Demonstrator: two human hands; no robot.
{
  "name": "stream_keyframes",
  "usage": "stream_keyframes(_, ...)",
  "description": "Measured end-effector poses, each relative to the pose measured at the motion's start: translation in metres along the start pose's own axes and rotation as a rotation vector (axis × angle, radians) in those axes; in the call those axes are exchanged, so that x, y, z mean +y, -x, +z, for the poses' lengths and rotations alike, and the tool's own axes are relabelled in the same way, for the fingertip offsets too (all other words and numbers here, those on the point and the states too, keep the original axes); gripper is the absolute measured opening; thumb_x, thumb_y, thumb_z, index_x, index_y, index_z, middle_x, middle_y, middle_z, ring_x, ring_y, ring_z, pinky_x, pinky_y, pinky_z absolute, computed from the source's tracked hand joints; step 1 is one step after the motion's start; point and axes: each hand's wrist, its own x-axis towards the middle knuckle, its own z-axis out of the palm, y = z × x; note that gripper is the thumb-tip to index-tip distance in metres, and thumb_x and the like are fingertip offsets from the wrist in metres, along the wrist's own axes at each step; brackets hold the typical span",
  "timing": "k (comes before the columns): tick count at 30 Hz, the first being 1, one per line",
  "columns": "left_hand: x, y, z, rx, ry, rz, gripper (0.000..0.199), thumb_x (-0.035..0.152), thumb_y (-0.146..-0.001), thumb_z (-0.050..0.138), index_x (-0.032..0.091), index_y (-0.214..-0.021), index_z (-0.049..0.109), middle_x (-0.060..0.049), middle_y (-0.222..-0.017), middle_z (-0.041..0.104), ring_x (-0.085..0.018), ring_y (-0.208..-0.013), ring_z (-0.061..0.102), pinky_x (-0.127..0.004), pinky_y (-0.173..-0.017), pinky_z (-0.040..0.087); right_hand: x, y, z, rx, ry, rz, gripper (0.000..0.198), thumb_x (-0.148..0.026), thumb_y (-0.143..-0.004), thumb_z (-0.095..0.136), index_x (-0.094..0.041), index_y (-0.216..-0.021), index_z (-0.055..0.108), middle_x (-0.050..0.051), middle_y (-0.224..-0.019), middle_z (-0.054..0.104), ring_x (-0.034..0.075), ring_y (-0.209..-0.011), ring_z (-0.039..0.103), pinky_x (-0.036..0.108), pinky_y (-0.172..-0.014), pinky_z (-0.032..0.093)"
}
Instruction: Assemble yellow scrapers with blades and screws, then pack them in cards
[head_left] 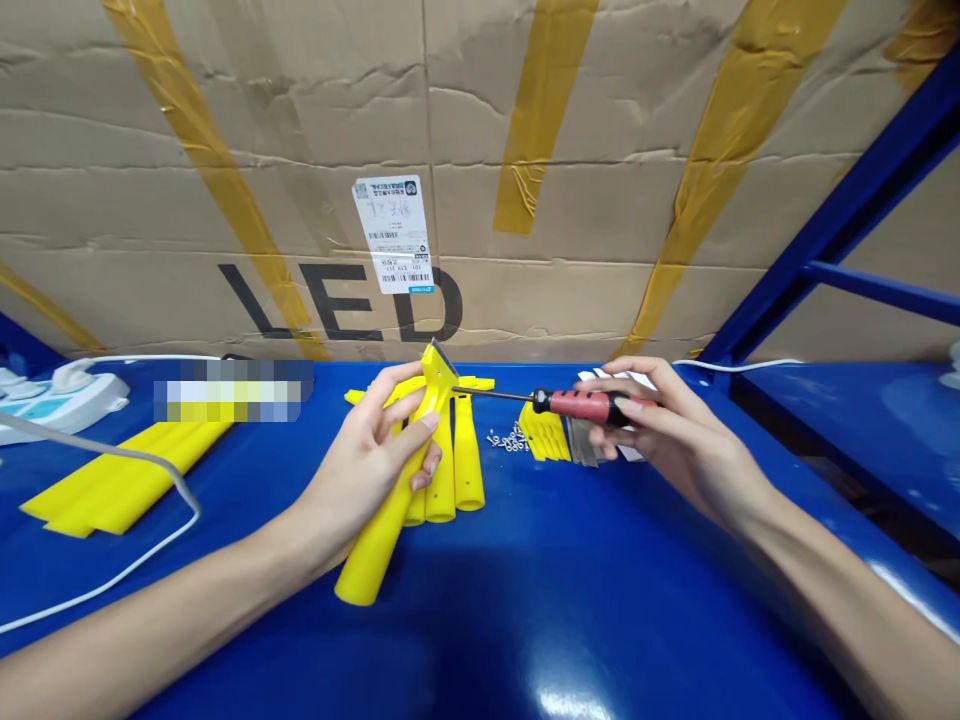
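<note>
My left hand is closed around a yellow scraper, tilted with its hollow handle end toward me and its metal blade edge at the top. In my right hand is a screwdriver with a red and black grip, held level. Its tip meets the scraper head near the blade; whether it sits in a screw I cannot tell. Behind my left hand lie several more yellow scraper handles. Small screws are scattered beside a row of yellow plastic pieces and grey metal blades.
A blue surface carries everything. Long yellow pieces lie at the left, near a white power strip and a loose white cable. A large cardboard box stands behind, with a blue metal frame at the right.
</note>
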Motion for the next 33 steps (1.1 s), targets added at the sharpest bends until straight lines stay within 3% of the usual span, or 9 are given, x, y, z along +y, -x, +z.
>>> stream_keyframes(2,-0.0004,0.0,-0.0017,-0.001,0.007,-0.01,0.045,0.024,-0.088,0.072,0.027,-0.126,0.05,0.006,-0.071,0.055,-0.006,-0.049,0.047,-0.018,-0.048,0.039,0.0009,-0.0007,0.0004,-0.014,-0.042,-0.013,0.038,-0.045,-0.084,0.077,-0.029,-0.112,0.056,0.003,-0.102,0.072,0.015,-0.063,0.068,0.029,-0.053,0.054)
stream_keyframes(5,-0.0011,0.0004,-0.0024,-0.019,0.008,-0.017,0.043,0.025,-0.088,0.072,0.026,-0.124,0.05,0.006,-0.072,0.056,-0.006,-0.049,0.047,-0.018,-0.047,0.038,0.0048,-0.0031,0.0007,0.088,0.111,-0.017,0.033,-0.058,-0.093,0.063,-0.026,-0.1,0.055,-0.003,-0.068,0.065,0.008,-0.035,0.048,0.022,-0.034,0.033)
stream_keyframes(7,-0.0009,0.0004,-0.0017,-0.031,-0.002,-0.01,0.041,0.025,-0.088,0.072,0.026,-0.124,0.05,0.006,-0.07,0.055,-0.007,-0.049,0.047,-0.018,-0.047,0.038,0.0052,-0.0039,0.0006,0.127,0.172,-0.002,0.037,-0.063,-0.095,0.055,-0.026,-0.098,0.056,-0.005,-0.056,0.057,0.009,-0.03,0.043,0.022,-0.031,0.027)
stream_keyframes(12,0.0026,-0.0012,-0.0016,-0.019,0.003,0.001,0.043,0.025,-0.088,0.071,0.027,-0.125,0.05,0.007,-0.066,0.054,-0.007,-0.048,0.046,-0.018,-0.048,0.038,-0.0007,-0.0017,0.0025,-0.02,-0.073,0.028,0.038,-0.045,-0.082,0.077,-0.028,-0.11,0.057,0.002,-0.093,0.069,0.015,-0.062,0.065,0.029,-0.051,0.051)
stream_keyframes(18,0.0045,0.0007,-0.0044,-0.055,-0.017,-0.017,0.039,0.026,-0.092,0.067,0.027,-0.126,0.048,0.006,-0.067,0.058,-0.007,-0.049,0.045,-0.018,-0.05,0.038,0.0036,-0.0015,0.0033,0.093,0.186,-0.007,0.034,-0.059,-0.098,0.053,-0.025,-0.099,0.056,-0.004,-0.059,0.058,0.008,-0.033,0.044,0.022,-0.034,0.028)
stream_keyframes(23,0.0037,-0.0004,-0.0045,-0.053,-0.012,-0.02,0.042,0.027,-0.091,0.068,0.026,-0.128,0.048,0.007,-0.063,0.055,-0.008,-0.051,0.045,-0.018,-0.051,0.039,-0.0011,-0.0008,0.0011,-0.024,-0.046,-0.022,0.038,-0.044,-0.085,0.076,-0.027,-0.114,0.058,0.003,-0.1,0.072,0.016,-0.068,0.067,0.029,-0.057,0.053)
stream_keyframes(29,0.0043,-0.0011,-0.0035,-0.061,0.012,-0.035,0.045,0.027,-0.089,0.07,0.026,-0.128,0.047,0.007,-0.065,0.055,-0.007,-0.05,0.044,-0.017,-0.049,0.038,0.0046,-0.0035,0.0042,0.108,0.143,-0.031,0.033,-0.058,-0.095,0.059,-0.025,-0.096,0.055,-0.006,-0.053,0.056,0.01,-0.036,0.047,0.023,-0.038,0.034)
stream_keyframes(31,0.0046,-0.0005,-0.0034,-0.065,0.013,-0.032,0.045,0.027,-0.089,0.07,0.026,-0.128,0.047,0.007,-0.065,0.054,-0.007,-0.05,0.045,-0.017,-0.049,0.038,0.0044,-0.004,0.0044,0.13,0.13,-0.001,0.036,-0.06,-0.094,0.059,-0.024,-0.095,0.056,-0.004,-0.061,0.061,0.009,-0.036,0.049,0.023,-0.037,0.035)
stream_keyframes(33,0.0042,-0.0003,-0.0037,-0.06,0.012,-0.027,0.047,0.027,-0.088,0.071,0.026,-0.128,0.047,0.007,-0.065,0.054,-0.007,-0.05,0.045,-0.018,-0.049,0.039,0.0021,-0.0035,0.0037,0.082,0.022,0.023,0.033,-0.054,-0.089,0.069,-0.025,-0.101,0.058,0.0,-0.082,0.068,0.012,-0.051,0.061,0.026,-0.046,0.046)
